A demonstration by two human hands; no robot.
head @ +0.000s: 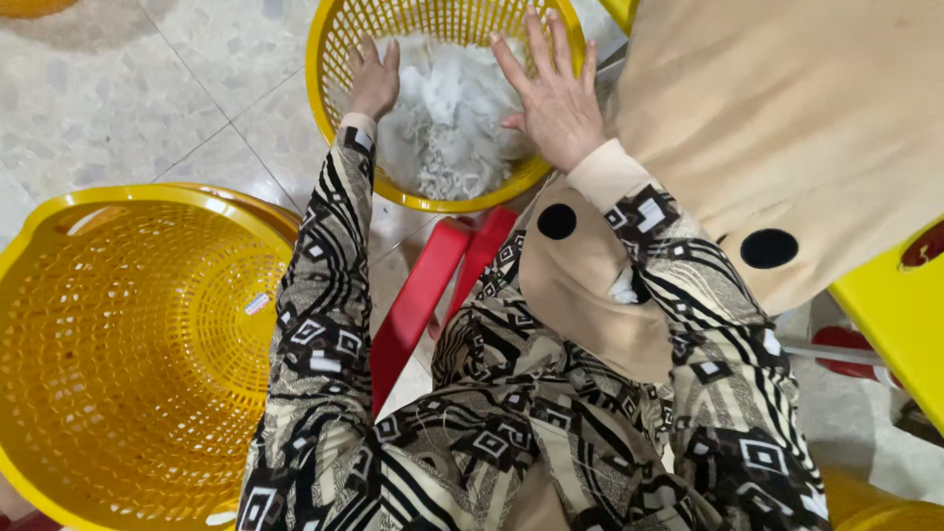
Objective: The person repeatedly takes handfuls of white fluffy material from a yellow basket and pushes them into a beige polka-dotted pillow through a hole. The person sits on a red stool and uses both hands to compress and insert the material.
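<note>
A small round yellow mesh basket (334, 39) stands on the floor in front of me, filled with a crumpled white cloth (447, 118). My left hand (374, 79) reaches into the basket at its left side, fingers curled down beside the cloth. My right hand (553, 93) lies flat with fingers spread on the cloth by the basket's right rim. Both sleeves are black, white and beige patterned. Whether either hand pinches the cloth is hidden.
A large yellow mesh laundry basket (118, 354) lies tilted at the lower left. A red plastic stool (423, 295) shows under my arms. A beige cloth with black dots (787, 138) hangs at the right, beside a yellow surface (900, 324). The floor (118, 98) is speckled tile.
</note>
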